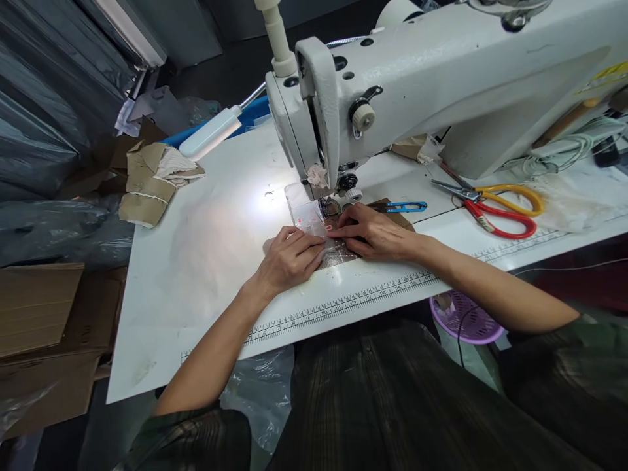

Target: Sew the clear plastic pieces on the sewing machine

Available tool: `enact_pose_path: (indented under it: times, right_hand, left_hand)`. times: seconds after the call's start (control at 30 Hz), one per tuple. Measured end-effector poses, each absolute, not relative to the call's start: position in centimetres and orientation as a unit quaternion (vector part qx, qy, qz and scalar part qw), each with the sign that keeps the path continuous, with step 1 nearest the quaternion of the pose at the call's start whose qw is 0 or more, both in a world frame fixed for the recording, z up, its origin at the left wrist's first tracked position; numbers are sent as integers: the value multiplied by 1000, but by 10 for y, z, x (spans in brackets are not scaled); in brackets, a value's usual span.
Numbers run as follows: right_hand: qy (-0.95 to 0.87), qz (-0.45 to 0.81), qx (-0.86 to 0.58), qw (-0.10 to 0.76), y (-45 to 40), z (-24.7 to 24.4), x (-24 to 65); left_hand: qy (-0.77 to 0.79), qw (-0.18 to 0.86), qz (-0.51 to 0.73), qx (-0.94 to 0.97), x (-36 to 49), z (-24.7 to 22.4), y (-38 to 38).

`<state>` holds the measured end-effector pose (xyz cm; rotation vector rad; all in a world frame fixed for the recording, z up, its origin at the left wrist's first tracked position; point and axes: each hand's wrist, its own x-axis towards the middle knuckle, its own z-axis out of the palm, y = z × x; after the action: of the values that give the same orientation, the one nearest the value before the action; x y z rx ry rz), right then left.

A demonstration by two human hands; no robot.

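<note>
Just in front of the presser foot [330, 207] of a white sewing machine [417, 78], both hands are on a thin, see-through plastic piece [310, 214] with small red marks. My left hand [289, 260] is closed, its fingers bunched together on the piece's near left edge. From the other side, my right hand [371, 232] pinches the piece near a red mark, thumb and forefinger close together. A greyish mesh-like patch shows below the fingers. Fingertips and plastic overlap, so the exact grip is partly hidden.
Blue thread snips [406, 207] lie on brown card behind my right hand. Scissors with red and yellow handles [507, 206] rest farther right. A lit lamp [210, 134] and a wrapped paper bundle [150, 186] are at left. Below the table edge stands a purple basket [466, 320].
</note>
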<state>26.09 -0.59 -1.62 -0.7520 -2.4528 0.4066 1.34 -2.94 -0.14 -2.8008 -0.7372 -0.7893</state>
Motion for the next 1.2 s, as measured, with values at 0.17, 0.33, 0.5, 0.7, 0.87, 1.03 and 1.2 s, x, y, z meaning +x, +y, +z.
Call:
enact_pose_path:
  times: [0.17,0.33,0.5,0.7,0.87,1.03,1.2]
  right_hand:
    - [-922,106,-296,228,-9,-13,258]
    - [-926,75,-311,201,-11,-13,255]
    - [-921,97,-301,227,-10,-16,258]
    - [-913,133,-287,257,-9,-15,260]
    - [-914,137,-293,246,-10,-12,261]
    - [-914,136,-310,223,-10,-10,261]
    - [-912,149,-308,225,-12,-7,262]
  left_hand:
    - [-239,81,-255,-933,13,2,-29]
    - [-246,61,-242,-937,12,0,-29]
    - [-240,73,-254,-934,13,-1,-29]
    - [-238,83,-259,-932,13,-2,-29]
    - [-236,85,-257,-933,12,-4,-29]
    - [-248,65,-236,-937,12,-5,-28]
    - [-255,61,-224,-939,11,-6,-29]
